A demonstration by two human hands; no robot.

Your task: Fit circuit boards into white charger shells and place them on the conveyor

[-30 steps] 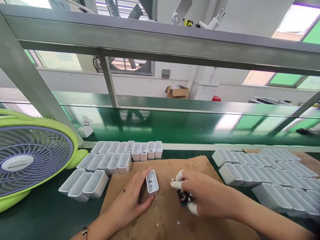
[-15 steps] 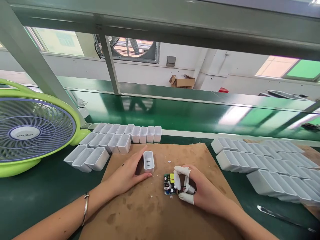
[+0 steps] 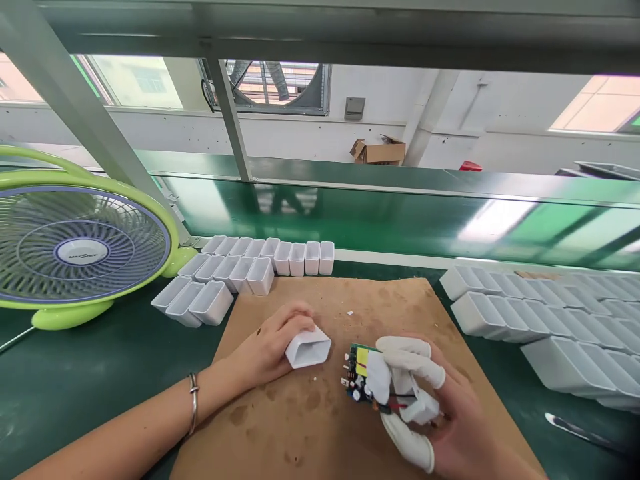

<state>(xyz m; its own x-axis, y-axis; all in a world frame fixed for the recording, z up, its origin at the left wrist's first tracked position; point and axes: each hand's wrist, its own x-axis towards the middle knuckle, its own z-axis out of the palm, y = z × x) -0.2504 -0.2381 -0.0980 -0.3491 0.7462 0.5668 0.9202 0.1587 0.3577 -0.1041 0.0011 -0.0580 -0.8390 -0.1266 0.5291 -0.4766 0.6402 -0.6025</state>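
Note:
My left hand (image 3: pixel 280 340) is closed around a white plastic charger housing (image 3: pixel 309 348), tilted so that its open end faces right and toward me. In my right hand (image 3: pixel 430 400), white finger cots cover the thumb and fingers, which grip a small circuit board (image 3: pixel 361 373). The board carries a yellow transformer, capacitors and a white pad. A white plastic piece (image 3: pixel 420 405) with thin red and black wires sits within the right hand's grasp. A short gap separates the board from the housing, both above the brown cardboard sheet (image 3: pixel 280 427).
Rows of white housings (image 3: pixel 213 303) stand at the back left, and more white housings (image 3: pixel 565 367) line the right. A green fan (image 3: pixel 83 250) occupies the left. A metal tool (image 3: pixel 580 430) resembling a blade lies on the green table at right.
My left hand has picked up the housing and tipped it from upright onto a slant. My right hand has lifted the board closer to the camera. The view has shifted slightly.

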